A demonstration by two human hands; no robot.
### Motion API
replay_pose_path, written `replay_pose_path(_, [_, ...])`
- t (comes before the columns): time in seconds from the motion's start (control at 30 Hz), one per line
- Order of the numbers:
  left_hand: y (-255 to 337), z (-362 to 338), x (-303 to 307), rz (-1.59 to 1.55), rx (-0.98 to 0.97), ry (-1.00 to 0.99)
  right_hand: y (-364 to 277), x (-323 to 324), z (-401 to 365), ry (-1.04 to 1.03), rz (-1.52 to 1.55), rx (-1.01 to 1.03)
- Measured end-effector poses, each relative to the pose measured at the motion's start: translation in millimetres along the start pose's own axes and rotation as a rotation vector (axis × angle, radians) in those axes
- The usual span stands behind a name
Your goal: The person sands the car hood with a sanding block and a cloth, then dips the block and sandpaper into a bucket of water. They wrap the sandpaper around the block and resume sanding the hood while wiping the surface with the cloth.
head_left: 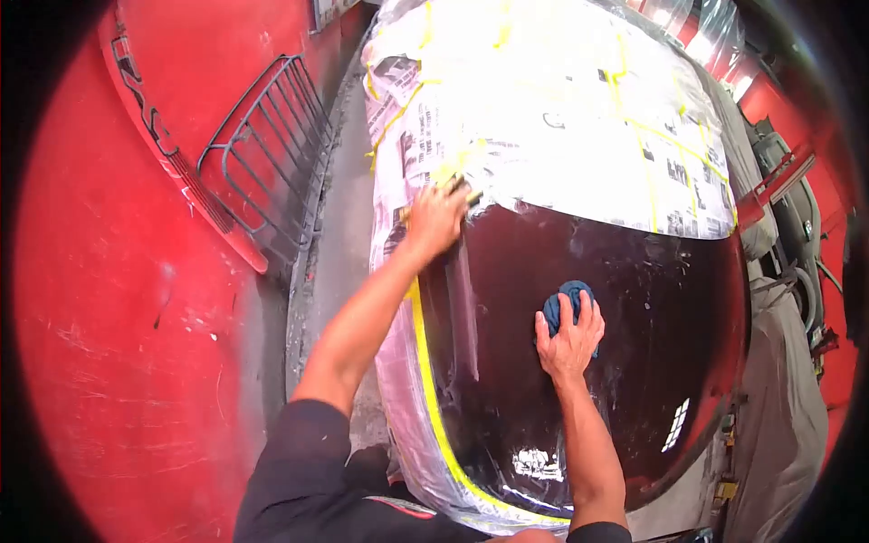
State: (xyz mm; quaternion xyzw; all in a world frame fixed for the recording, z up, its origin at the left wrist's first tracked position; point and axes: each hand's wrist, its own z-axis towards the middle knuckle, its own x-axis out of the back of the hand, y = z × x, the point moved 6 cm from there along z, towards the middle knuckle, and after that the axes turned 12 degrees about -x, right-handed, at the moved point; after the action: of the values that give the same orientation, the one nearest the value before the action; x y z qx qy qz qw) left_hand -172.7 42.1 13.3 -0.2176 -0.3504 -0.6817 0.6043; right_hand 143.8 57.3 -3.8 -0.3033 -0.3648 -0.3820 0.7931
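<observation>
A dark, glossy car panel (534,262) lies before me, with pale streaks and wet-looking smears on its surface. My right hand (568,342) is closed over a bunched blue cloth (574,291) and presses it on the middle of the panel. At the panel's far left corner, my left hand (436,217) grips a small, flat piece with a yellowish edge (473,196); its kind is mostly hidden by the fingers. Beside that hand runs a pale streak (463,317) along the panel's left side.
Newspaper sheets (579,127) held by yellow tape (425,380) cover the far part and left side of the car. A dark metal rack (272,145) leans by the red wall (127,362) on the left. Grey cloth (778,398) hangs along the right side.
</observation>
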Motion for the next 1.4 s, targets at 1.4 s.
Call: replay_pose_path(1.4, [102,-140,32,-0.11,-0.016,0.1,-4,-3,-3,0.073,-0.062,0.041])
